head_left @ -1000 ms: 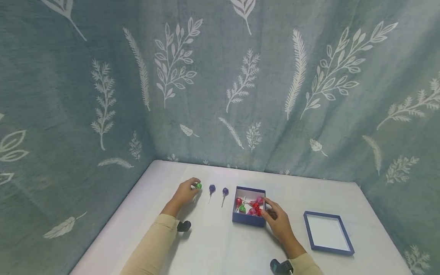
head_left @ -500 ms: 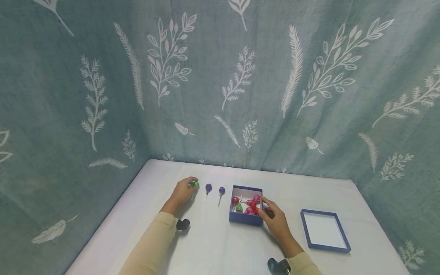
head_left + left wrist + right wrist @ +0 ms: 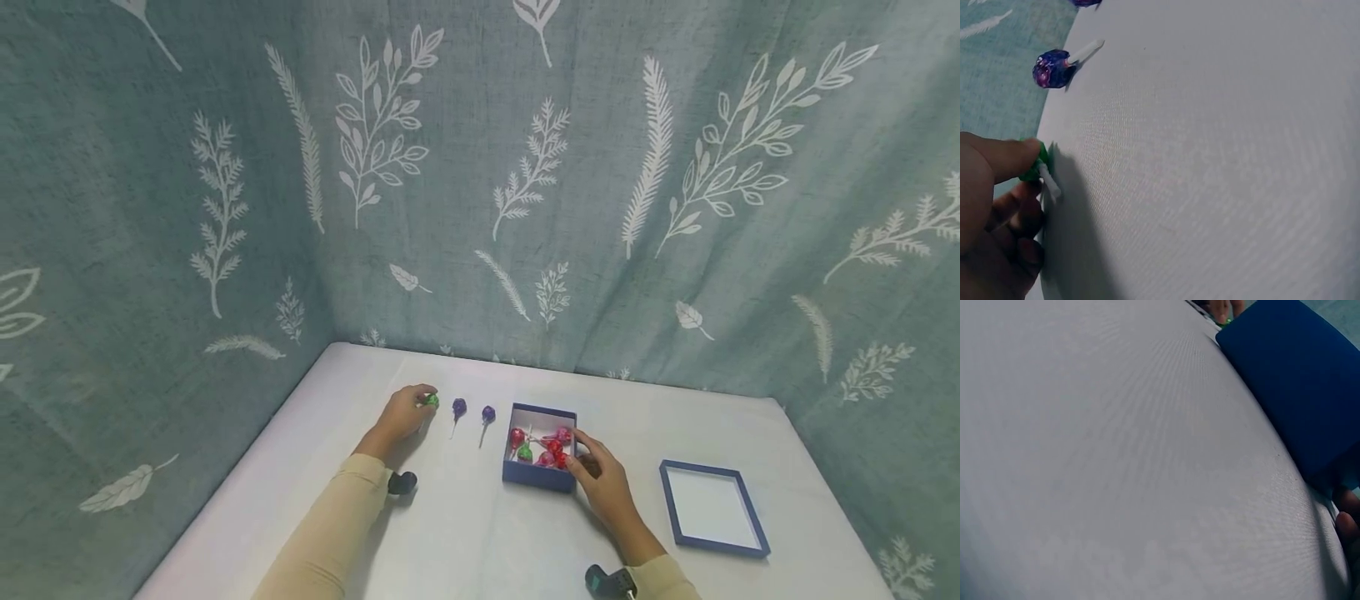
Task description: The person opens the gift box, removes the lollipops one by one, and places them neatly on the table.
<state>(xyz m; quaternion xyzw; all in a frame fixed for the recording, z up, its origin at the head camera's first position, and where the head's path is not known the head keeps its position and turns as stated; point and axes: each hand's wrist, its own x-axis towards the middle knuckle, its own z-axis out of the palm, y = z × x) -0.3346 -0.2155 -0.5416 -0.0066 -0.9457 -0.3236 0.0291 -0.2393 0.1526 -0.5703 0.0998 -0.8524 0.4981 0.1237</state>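
Observation:
My left hand (image 3: 399, 417) pinches a green lollipop (image 3: 1041, 164) by its wrapped head, the white stick pointing down at the white tabletop. Two purple lollipops (image 3: 459, 407) lie in a row to the right of that hand; one purple lollipop (image 3: 1054, 69) shows clearly in the left wrist view. A blue open box (image 3: 540, 477) holds several red and pink lollipops (image 3: 555, 447) and a green one. At its right wall, my right hand (image 3: 606, 483) holds the box, thumb and forefinger at the rim. Curled fingertips (image 3: 1346, 526) show by the box's lower corner in the right wrist view.
A blue-rimmed lid (image 3: 714, 508) lies inside up on the right of the table (image 3: 450, 533). Behind and to the left hangs a teal curtain (image 3: 465, 167) with white leaf prints. Dark wrist cameras (image 3: 402, 483) sit on both wrists.
The head view shifts slightly. The left hand keeps the green lollipop at the left end of the row, its fingers shifting a little; the right hand stays at the box.

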